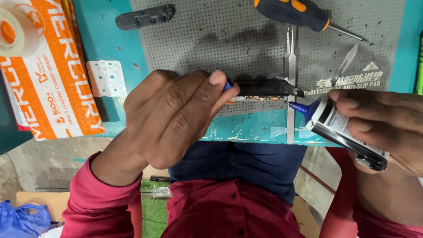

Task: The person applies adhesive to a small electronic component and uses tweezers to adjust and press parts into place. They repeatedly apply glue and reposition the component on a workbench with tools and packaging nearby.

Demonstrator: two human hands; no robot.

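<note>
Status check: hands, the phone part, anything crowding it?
Left hand grips phone part at the mat edge. Right hand holds glue tube, nozzle at part. Tweezers and screwdriver lie just behind.

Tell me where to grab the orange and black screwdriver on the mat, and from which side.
Grip the screwdriver by its thick orange and black handle, coming from above. It lies flat on the grey mat with its thin shaft pointing right, and the handle's sides look free, away from both hands.
</note>
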